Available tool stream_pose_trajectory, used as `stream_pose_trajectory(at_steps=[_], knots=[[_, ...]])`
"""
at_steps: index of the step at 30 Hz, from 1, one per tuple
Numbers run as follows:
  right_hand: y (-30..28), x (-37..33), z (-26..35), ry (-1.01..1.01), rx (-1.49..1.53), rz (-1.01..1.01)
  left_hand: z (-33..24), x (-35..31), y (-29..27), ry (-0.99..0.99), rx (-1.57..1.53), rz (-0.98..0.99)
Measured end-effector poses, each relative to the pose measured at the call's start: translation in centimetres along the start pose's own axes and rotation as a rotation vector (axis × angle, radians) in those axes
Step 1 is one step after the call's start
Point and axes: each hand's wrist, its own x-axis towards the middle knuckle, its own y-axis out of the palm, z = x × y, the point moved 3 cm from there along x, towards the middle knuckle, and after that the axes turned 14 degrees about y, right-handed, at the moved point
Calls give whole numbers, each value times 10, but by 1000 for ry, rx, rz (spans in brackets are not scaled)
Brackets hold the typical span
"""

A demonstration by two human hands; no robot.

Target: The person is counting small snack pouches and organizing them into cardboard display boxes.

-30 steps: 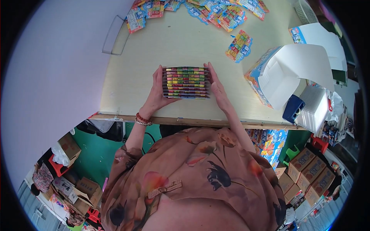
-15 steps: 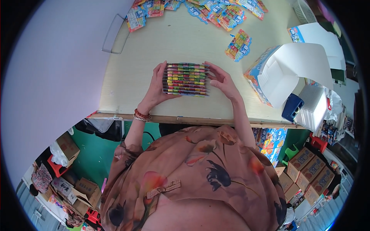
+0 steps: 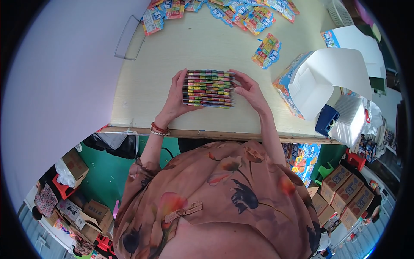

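Observation:
A stack of candy blister packs stands on edge near the front of the table, with colourful sweets showing between the card edges. My left hand is wrapped round its left end, the thumb along the near side and the fingers at the far side. At the other end, my right hand is curved round the stack's right edges, fingers at the far corner and thumb against the side. Beyond to the right, a single candy pack lies flat by itself.
Several loose candy packs lie along the table's far side. An open display box with a white inside stands at right, another white box behind it. A dark blue tape dispenser sits at the right edge. A wire stand is at left.
Almost nothing differs. Both hands stay at the two ends of the stack, which has shifted very slightly to the right.

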Motion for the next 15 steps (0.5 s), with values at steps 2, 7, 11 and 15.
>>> stream_pose_trajectory(at_steps=[2, 7, 11, 15], knots=[[0, 0, -1, 4, 0, -5, 0, 0, 0, -3, -2, 2], [0, 0, -1, -1, -35, -29, -1, 0, 0, 1, 5, -3], [1, 0, -2, -6, -37, -27, 1, -2, 1, -1, 2, -3], [1, 1, -4, -42, -93, -84, 2, -2, 2, 1, 11, -11]])
